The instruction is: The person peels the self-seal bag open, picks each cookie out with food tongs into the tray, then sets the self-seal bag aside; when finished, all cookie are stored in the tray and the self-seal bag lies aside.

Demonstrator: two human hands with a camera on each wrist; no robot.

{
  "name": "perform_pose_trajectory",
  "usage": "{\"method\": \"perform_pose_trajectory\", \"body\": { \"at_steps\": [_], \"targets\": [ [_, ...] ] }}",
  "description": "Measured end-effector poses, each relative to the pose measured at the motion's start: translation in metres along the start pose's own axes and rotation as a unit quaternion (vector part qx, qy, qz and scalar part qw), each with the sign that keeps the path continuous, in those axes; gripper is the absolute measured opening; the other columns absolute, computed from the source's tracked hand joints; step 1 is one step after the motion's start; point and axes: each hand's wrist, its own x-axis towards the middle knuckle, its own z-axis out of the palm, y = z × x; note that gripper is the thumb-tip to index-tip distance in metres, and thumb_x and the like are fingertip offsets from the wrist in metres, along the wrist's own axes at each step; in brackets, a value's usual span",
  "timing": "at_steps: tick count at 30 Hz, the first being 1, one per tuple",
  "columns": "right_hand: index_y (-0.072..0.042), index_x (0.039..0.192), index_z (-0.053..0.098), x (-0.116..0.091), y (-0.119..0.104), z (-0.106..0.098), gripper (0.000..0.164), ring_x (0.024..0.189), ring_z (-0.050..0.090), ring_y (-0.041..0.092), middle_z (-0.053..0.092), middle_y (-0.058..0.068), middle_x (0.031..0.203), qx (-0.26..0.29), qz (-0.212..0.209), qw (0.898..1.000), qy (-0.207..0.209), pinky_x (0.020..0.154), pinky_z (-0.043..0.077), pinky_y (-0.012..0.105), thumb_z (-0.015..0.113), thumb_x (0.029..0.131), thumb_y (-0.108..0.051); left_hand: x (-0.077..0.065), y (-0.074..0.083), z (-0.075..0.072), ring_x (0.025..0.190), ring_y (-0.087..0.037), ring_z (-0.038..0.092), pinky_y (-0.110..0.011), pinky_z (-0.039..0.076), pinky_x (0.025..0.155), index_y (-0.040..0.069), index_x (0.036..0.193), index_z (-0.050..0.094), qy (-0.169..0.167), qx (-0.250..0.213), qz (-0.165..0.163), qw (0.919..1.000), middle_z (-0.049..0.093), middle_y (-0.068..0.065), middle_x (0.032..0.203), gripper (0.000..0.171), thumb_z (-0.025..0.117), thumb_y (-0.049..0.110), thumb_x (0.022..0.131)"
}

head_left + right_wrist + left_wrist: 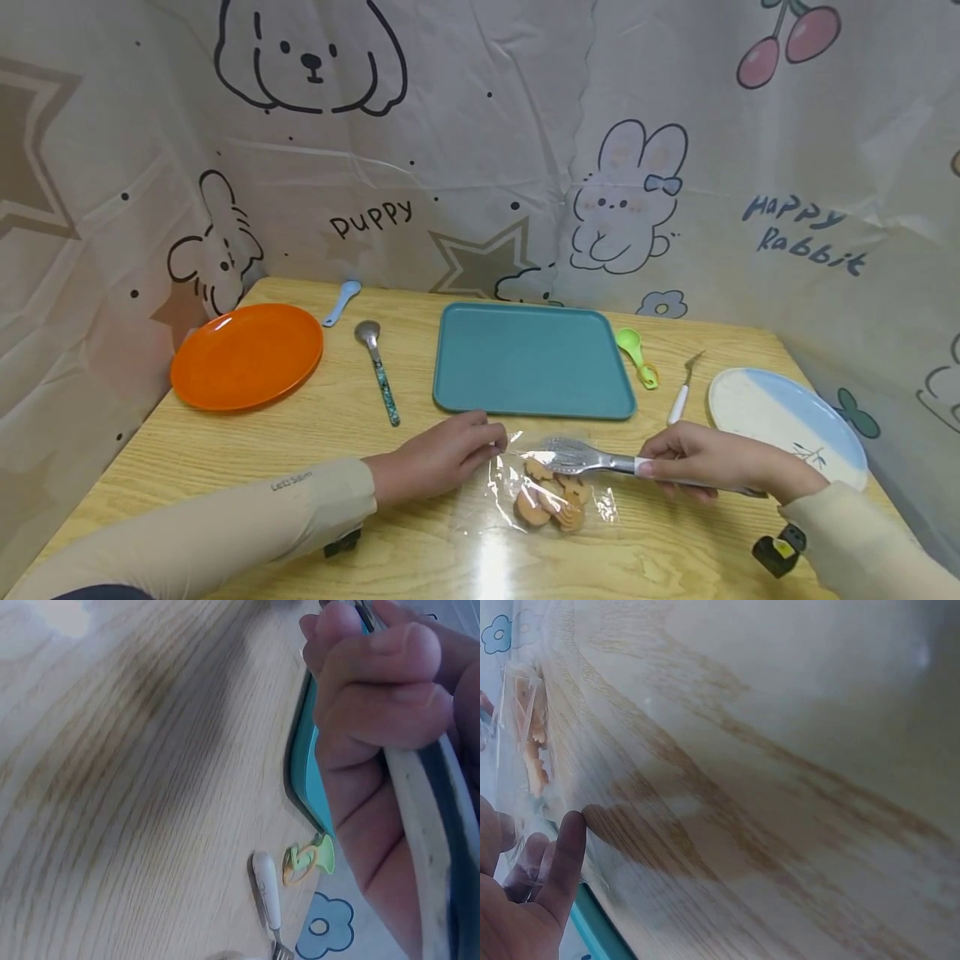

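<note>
A clear plastic bag (pixel 498 492) of small round cookies (pixel 555 504) lies on the table in front of me. My left hand (pixel 442 457) pinches the bag's upper left edge; the left wrist view shows that hand (pixel 536 889) with film between thumb and fingers. With my right hand (pixel 701 461) I grip metal tongs (pixel 618 464) by their arms. The tongs' head reaches left over the cookies; whether it is inside the bag I cannot tell. In the right wrist view, curled fingers of the right hand (pixel 382 697) wrap the tongs' handle (pixel 420 817).
Behind the bag lies a teal tray (pixel 532 362). To its left are an orange plate (pixel 247 357), a blue spoon (pixel 343 302) and a metal spoon (pixel 381 375). At right are a green spoon (pixel 636 357), a white-handled fork (pixel 681 396) and a blue-white plate (pixel 780 417).
</note>
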Motion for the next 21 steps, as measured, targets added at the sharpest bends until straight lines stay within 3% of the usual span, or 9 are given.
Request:
{"method": "perform_pose_trajectory", "body": {
  "at_steps": [8,15,21],
  "targets": [
    [0.006,0.091,0.061,-0.015,0.006,-0.003,0.037,0.041,0.041,0.000,0.047,0.036,0.067,0.010,0.014,1.000,0.004,0.035,0.035,0.020,0.048,0.102,-0.028,-0.001,-0.001,0.001,0.081,-0.002,0.048,-0.016,0.046,0.073,0.021,0.108,0.061,0.004,-0.001,0.004,1.0000,0.054,0.010,0.093,0.015,0.047,0.021,0.103],
    [0.008,0.097,0.060,-0.046,0.016,-0.014,0.034,0.043,0.041,0.002,0.047,0.036,0.073,0.045,0.018,0.999,0.001,0.035,0.037,0.022,0.045,0.104,-0.021,-0.004,-0.003,0.003,0.082,-0.002,0.050,-0.018,0.047,0.075,0.022,0.109,0.061,0.008,0.004,-0.002,1.0000,0.054,0.010,0.094,0.014,0.048,0.022,0.103],
    [0.006,0.094,0.058,-0.077,0.022,-0.036,0.031,0.043,0.028,0.035,0.040,0.031,0.067,0.073,0.020,0.997,0.000,0.035,0.039,0.025,0.038,0.105,-0.014,-0.001,-0.003,0.004,0.083,-0.003,0.050,-0.018,0.047,0.076,0.022,0.109,0.061,0.008,0.010,0.000,0.9999,0.055,0.009,0.094,0.014,0.048,0.023,0.102]
  ]
}}
